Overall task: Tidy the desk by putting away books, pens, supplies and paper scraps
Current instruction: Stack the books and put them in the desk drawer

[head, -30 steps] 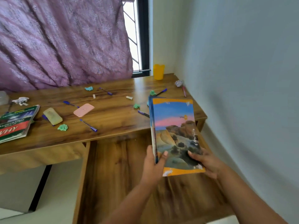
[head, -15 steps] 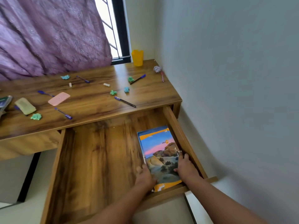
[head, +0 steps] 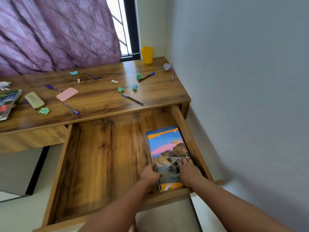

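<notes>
Now book [head: 167, 148] lies flat in drawer's [head: 100, 156] right front corner, no longer held above it. Your left hand [head: 150, 174] grips its left edge; right hand [head: 188, 171] presses cover, fingers straight. Pens [head: 132, 99], paper scraps [head: 44, 110] scattered across desk [head: 103, 97]; purple curtain [head: 55, 34] behind.

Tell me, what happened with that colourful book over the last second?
The landscape-cover book went from being held upright above the open wooden drawer down to lying flat in its right front corner. The left hand still holds its left edge with thumb on the cover; the right hand now rests flat on top. The pens, paper scraps and yellow plastic cup on the desktop stayed put.
</notes>
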